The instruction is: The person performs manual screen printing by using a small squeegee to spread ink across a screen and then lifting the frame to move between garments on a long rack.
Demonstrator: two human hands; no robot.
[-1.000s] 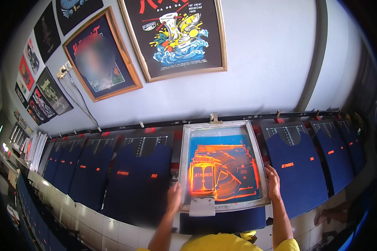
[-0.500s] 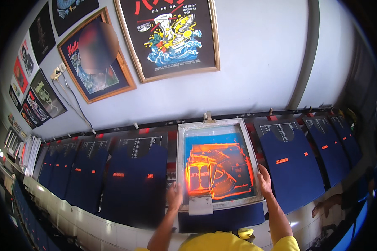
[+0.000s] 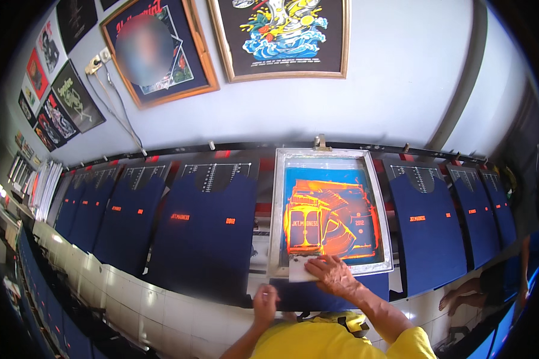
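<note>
A screen-printing frame [image 3: 380, 209] lies flat over a dark blue shirt [image 3: 299, 293], whose lower part shows below it. Orange ink is smeared across its blue mesh [image 3: 371, 191]. At the frame's near edge rests a white, flat squeegee [image 3: 298, 268] with a dark far edge. My right hand [image 3: 332, 276] reaches across from the right, its fingers closed on the squeegee. My left hand [image 3: 265, 302] is off the frame, just below its near left corner, with the fingers curled in and nothing visible in them.
Shirts with small orange prints lie on boards to the left [image 3: 212, 239] and right [image 3: 428, 239]. A metal clamp [image 3: 322, 143] stands at the frame's far edge, on a dark rail before the wall. Another person's hand [image 3: 458, 296] shows at right.
Both hands have left the sides of the frame, which has come down flat. My right hand has gone to the squeegee; my left has dropped toward me and curled. The view has shifted.
</note>
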